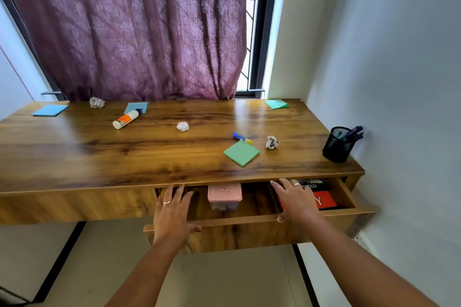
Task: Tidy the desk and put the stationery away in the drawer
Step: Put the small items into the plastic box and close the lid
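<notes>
The wooden drawer under the desk stands pulled out. My left hand rests over its front edge, thumb under the panel, fingers spread. My right hand lies on the front edge too, fingers reaching over the inside. On the desk lie a green sticky pad, a second green pad, two blue pads, a white glue bottle and a blue-yellow glue stick.
Three crumpled paper balls lie on the desk. A black mesh pen holder stands at the right end by the wall. Inside the drawer sit a pink-lidded box and a red-black book. A purple curtain hangs behind.
</notes>
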The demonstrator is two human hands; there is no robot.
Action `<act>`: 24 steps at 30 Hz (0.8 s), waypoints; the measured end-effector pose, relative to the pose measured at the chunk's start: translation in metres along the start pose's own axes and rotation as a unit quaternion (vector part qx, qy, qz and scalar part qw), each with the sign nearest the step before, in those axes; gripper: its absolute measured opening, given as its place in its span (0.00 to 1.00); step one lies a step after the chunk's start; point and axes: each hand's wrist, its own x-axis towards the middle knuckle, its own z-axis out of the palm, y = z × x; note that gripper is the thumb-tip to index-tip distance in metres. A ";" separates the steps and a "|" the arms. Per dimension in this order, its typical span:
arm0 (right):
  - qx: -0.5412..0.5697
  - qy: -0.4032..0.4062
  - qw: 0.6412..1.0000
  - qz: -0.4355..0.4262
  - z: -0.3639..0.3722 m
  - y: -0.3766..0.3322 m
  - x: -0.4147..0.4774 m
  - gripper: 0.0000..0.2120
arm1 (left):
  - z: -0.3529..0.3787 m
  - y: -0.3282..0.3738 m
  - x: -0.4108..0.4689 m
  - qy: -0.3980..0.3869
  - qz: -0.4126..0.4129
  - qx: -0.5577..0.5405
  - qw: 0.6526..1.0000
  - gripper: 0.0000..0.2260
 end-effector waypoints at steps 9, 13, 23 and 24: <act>-0.076 -0.055 0.995 -0.034 -0.007 -0.006 0.078 0.42 | 0.000 0.003 0.084 -0.066 0.022 0.068 0.995 0.40; -0.135 -0.036 0.989 -0.042 0.000 -0.012 0.091 0.25 | 0.008 0.008 0.104 -0.033 0.035 0.067 0.997 0.31; -0.189 0.017 0.979 -0.072 0.004 -0.036 0.106 0.22 | 0.026 0.003 0.113 0.017 0.089 0.083 0.992 0.20; -0.199 0.025 0.977 -0.069 0.007 -0.037 0.106 0.22 | 0.027 0.002 0.114 0.019 0.097 0.087 0.991 0.18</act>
